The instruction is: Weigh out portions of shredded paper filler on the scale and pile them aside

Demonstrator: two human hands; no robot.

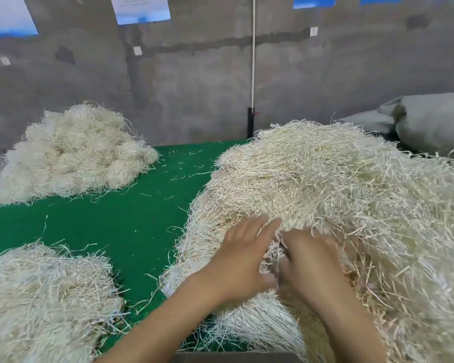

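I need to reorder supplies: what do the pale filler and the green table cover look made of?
The filler looks like thin paper strips, cream and matte: flat, kinked strands. The green table cover looks like felt or short-pile fabric: matte, fuzzy, uncertain.

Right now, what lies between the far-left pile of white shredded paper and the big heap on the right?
The head view shows only green table covering between that far-left pile and the big heap, sprinkled with a few loose paper strands.
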